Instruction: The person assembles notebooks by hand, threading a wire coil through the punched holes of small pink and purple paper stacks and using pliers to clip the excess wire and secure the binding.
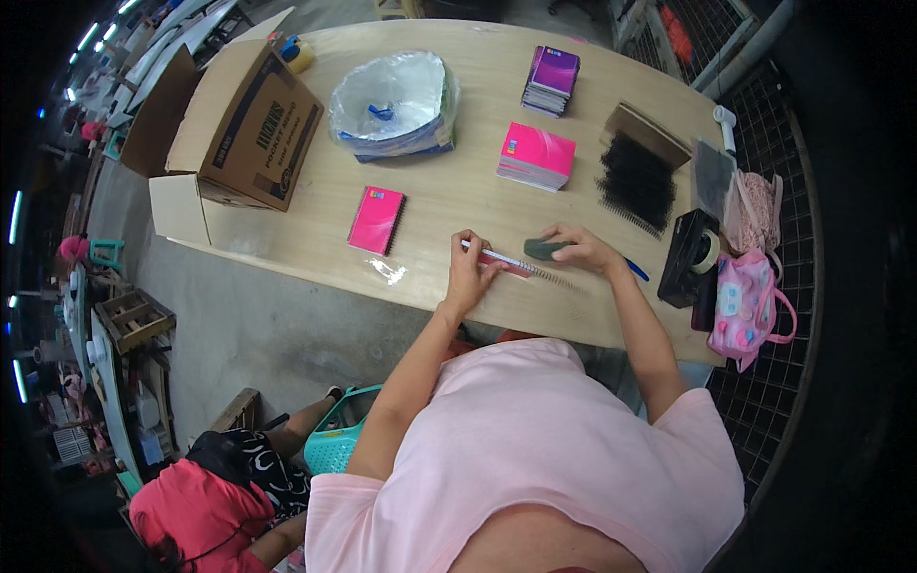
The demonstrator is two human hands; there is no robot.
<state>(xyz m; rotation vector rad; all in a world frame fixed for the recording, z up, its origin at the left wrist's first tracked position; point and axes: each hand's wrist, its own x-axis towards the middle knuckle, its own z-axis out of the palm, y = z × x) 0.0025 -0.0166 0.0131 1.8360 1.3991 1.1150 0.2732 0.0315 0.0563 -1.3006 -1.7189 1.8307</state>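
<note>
My left hand grips a small notebook standing on edge, its white and red side showing. A thin dark spiral coil runs along the notebook's edge and sticks out beyond it to the right, slightly blurred. My right hand is closed around a dark green block, just above the coil. Whether the block touches the coil I cannot tell. Farther left, a pink spiral-bound notebook lies flat on the table.
Stacks of pink notebooks and purple notebooks stand ahead. Black coils lie by a cardboard piece. A plastic-lined basin, an open carton, a blue pen, a tape dispenser and a pink bag surround them. A person sits lower left.
</note>
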